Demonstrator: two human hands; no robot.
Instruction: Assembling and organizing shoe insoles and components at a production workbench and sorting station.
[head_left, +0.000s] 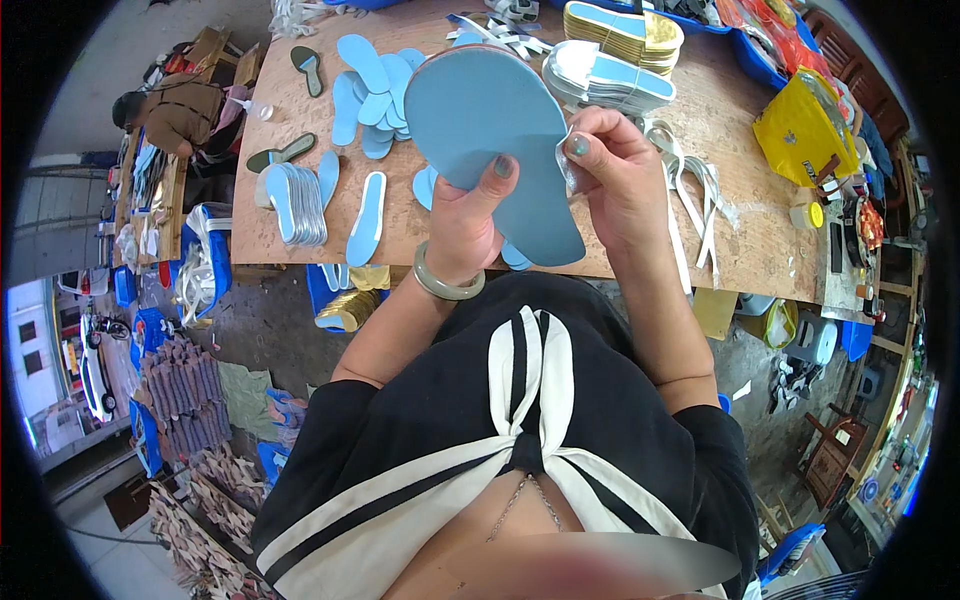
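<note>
A light blue insole point(480, 110) is held up over the wooden table point(640, 215). My left hand point(465, 225) is closed round its left edge, the thumb lying flat on the blue face. At the right edge of the insole, my right hand point(622, 165) pinches a small piece of thin silvery material point(575, 178) between thumb and fingers. I cannot tell whether that piece is fixed to the insole. Behind the insole lies a loose heap of blue insoles point(375, 108). Left of my left hand a single white-edged insole point(367, 218) lies flat.
A row of silver-edged insoles point(296, 205) stands at the table's left. Bundled stacks of insoles point(610, 75) sit at the back right, near white straps point(690, 180) and a yellow bag point(805, 130). Another person point(185, 110) is at the far left.
</note>
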